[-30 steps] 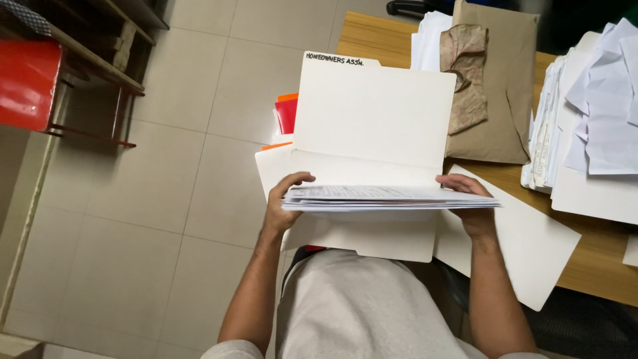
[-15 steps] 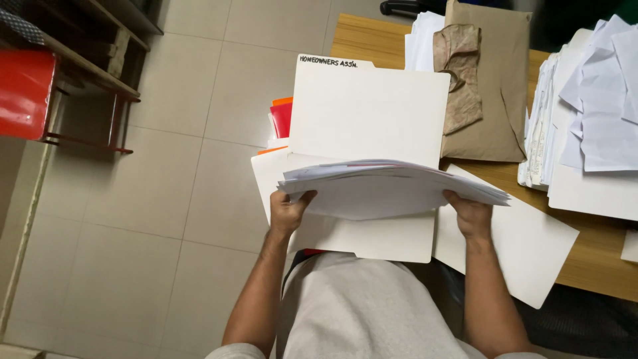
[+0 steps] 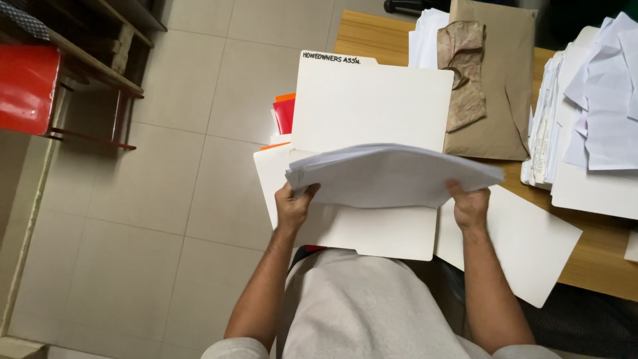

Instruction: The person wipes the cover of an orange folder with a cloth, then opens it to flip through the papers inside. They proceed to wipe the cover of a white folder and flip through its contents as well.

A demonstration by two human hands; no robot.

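Floor tiles [image 3: 166, 133], pale and square, fill the left half of the view, with a red seat on a metal frame [image 3: 26, 86] at the far left. A wooden desk [image 3: 372, 33] takes the right side; its far part carries a brown envelope [image 3: 492, 100] with crumpled brown paper lying on it, and heaps of loose white sheets [image 3: 598, 100] at the far right. A single white sheet [image 3: 518, 246] hangs over the desk's near edge, probably laid aside within reach.

An open cream folder [image 3: 365, 106] lies in the middle, resting over the person's lap, its tabbed flap standing up on the far side and its near flap flat, so it seems to serve as a tray under the work. Red and orange folders [image 3: 284, 113] peek out from beneath its left edge.

Above the folder, the stack of white papers [image 3: 392, 176] is lifted clear of the near flap, held at both ends, which looks like a way of keeping a thick, floppy bundle from sagging or fanning apart. Its long axis runs left to right across the view, its near long edge drooping a little toward the person and its right end reaching out over the desk.

The left hand [image 3: 292, 206] pinches the stack's near left corner, thumb on top and fingers curled beneath. The right hand [image 3: 470, 206] grips the near right edge the same way, though its fingers are mostly hidden under the paper.
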